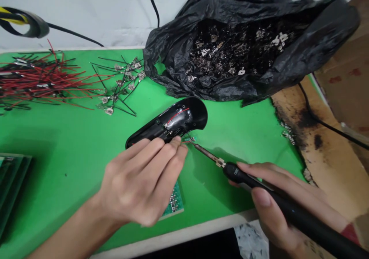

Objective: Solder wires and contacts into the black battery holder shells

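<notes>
My right hand is closed around the black handle of a soldering iron. The iron's tip meets a small green circuit board, or sits very close to it. My left hand has its fingers bunched at that board, pinching a thin red wire beside the tip. Under and behind those fingers lies a black curved plastic shell, open side up, with a red wire and small parts inside. A larger green board with rows of solder points is partly hidden beneath my left hand.
A black plastic bag full of small metal parts stands at the back. Red and black wires lie piled at left, near metal pieces with black leads. Green boards stack at the left edge. Scorched wood lies at right.
</notes>
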Available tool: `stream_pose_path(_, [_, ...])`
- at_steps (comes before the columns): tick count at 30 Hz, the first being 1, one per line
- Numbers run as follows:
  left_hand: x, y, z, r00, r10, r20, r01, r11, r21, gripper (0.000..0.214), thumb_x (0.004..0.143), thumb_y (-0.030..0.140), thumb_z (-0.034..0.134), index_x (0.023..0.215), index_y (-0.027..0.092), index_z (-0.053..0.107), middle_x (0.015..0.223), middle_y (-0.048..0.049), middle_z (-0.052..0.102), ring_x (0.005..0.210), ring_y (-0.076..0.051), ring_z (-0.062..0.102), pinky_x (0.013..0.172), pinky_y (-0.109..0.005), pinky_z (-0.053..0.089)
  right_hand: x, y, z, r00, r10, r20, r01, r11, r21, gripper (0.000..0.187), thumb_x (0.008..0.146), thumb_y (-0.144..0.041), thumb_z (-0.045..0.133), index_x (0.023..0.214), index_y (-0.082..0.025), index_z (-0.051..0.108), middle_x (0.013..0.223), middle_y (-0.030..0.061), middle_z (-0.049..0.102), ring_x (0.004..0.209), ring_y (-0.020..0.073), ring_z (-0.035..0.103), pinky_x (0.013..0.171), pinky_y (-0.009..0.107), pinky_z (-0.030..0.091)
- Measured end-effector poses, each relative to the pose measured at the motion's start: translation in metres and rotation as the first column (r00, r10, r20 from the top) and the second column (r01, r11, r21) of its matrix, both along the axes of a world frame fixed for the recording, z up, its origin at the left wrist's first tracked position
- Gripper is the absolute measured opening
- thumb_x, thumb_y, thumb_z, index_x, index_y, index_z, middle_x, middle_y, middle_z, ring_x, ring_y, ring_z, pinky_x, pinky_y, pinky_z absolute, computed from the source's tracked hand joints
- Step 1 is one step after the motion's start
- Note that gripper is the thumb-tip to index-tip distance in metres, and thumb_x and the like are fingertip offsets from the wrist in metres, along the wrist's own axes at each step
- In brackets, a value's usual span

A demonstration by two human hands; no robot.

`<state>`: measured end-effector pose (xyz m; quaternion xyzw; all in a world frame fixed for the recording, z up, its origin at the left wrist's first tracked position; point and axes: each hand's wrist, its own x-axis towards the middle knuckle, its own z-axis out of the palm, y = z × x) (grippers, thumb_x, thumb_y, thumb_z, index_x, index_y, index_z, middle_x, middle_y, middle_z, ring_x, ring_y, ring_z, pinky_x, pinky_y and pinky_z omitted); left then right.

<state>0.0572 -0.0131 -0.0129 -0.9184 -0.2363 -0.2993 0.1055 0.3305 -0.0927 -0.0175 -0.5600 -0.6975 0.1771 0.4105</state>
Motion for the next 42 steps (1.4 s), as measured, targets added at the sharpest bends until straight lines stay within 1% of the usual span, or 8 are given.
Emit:
stream_pose_path(5, [0.0015,-0.0009,0.001,1.0,0.011,0.008,-0.011,1.0,-0.014,0.01,0.094,-0.001,0.079,0.103,-0.001,0.075,0.092,-0.0174,0.086,0.071,-0.029,0.083,0.051,-0.04,0.066,-0.0033,0.0037,-0.0002,0.999,0.035,-0.037,-0.034,0.999,0.029,0.025,0.1,-0.022,0.072,0.122,-0.025,0.082,0.092,0.0026,0.084,0.066,0.0163,0.079,0.059,0.026,0.065])
stream_pose_path(12, [0.0016,0.0001,-0.0017,1.0,0.013,0.025,-0.013,1.0,-0.011,0.011,0.094,-0.001,0.079,0.105,-0.002,0.075,0.092,-0.0175,0.086,0.07,-0.027,0.082,0.053,-0.04,0.065,-0.0029,0.0046,-0.0006,0.999,0.034,-0.036,-0.033,0.998,0.053,0.024,0.1,-0.023,0.071,0.121,-0.024,0.083,0.09,0.0036,0.085,0.064,0.0188,0.079,0.055,0.029,0.065])
stream_pose_path(17, [0.0022,-0.0001,-0.001,1.0,0.023,0.008,-0.023,1.0,0.007,0.013,0.093,-0.001,0.08,0.106,-0.002,0.075,0.092,-0.0163,0.086,0.07,-0.026,0.082,0.052,-0.038,0.064,-0.0024,0.0032,-0.0021,0.997,0.047,-0.061,-0.045,0.998,0.043,0.027,0.1,-0.019,0.072,0.125,-0.022,0.082,0.093,0.0011,0.083,0.071,0.014,0.079,0.062,0.024,0.064])
stream_pose_path(20, [0.0027,0.0001,0.0007,1.0,0.022,-0.006,-0.022,1.0,0.009,0.012,0.094,0.0,0.08,0.105,-0.002,0.075,0.093,-0.017,0.086,0.073,-0.027,0.083,0.054,-0.038,0.065,-0.0018,0.0022,-0.0018,0.997,0.045,-0.059,-0.043,0.998,0.04,0.028,0.099,-0.018,0.072,0.125,-0.022,0.082,0.093,0.0006,0.083,0.072,0.0134,0.079,0.063,0.023,0.064])
stream_pose_path(23, [0.003,0.0003,0.0016,0.999,0.033,-0.014,-0.033,0.999,0.0,0.008,0.095,0.0,0.078,0.103,-0.001,0.076,0.093,-0.0159,0.086,0.076,-0.026,0.084,0.058,-0.037,0.067,-0.0009,0.0019,-0.0015,0.997,0.042,-0.061,-0.04,0.999,0.036,0.028,0.099,-0.018,0.073,0.125,-0.022,0.082,0.091,0.0005,0.083,0.072,0.0136,0.079,0.063,0.024,0.064])
stream_pose_path(27, [0.003,0.0017,0.0016,1.0,0.024,-0.002,-0.024,0.999,0.022,0.01,0.094,0.0,0.08,0.103,0.0,0.077,0.09,-0.0139,0.086,0.073,-0.024,0.083,0.057,-0.036,0.066,-0.0007,0.0022,-0.0019,0.996,0.033,-0.089,-0.033,0.999,0.005,0.026,0.1,-0.021,0.072,0.125,-0.023,0.083,0.09,0.0019,0.084,0.071,0.0168,0.08,0.06,0.027,0.064])
stream_pose_path(33, [0.0043,0.0033,0.0013,1.0,0.021,0.007,-0.021,1.0,0.015,0.008,0.094,-0.001,0.08,0.101,0.001,0.078,0.091,-0.0146,0.086,0.071,-0.024,0.082,0.055,-0.036,0.066,-0.0011,0.0034,-0.0028,0.99,0.022,-0.142,-0.023,1.0,-0.004,0.025,0.102,-0.023,0.072,0.123,-0.024,0.084,0.086,0.0026,0.084,0.07,0.0188,0.08,0.057,0.029,0.063])
stream_pose_path(42, [0.0039,0.0015,0.0012,1.0,0.013,0.016,-0.013,1.0,0.001,0.011,0.091,-0.002,0.082,0.101,-0.001,0.077,0.089,-0.0164,0.085,0.069,-0.027,0.082,0.052,-0.038,0.065,-0.0045,0.0075,0.0037,0.992,0.031,-0.126,-0.029,0.999,0.013,0.022,0.102,-0.025,0.072,0.12,-0.024,0.084,0.082,0.0021,0.083,0.065,0.0183,0.078,0.054,0.028,0.061])
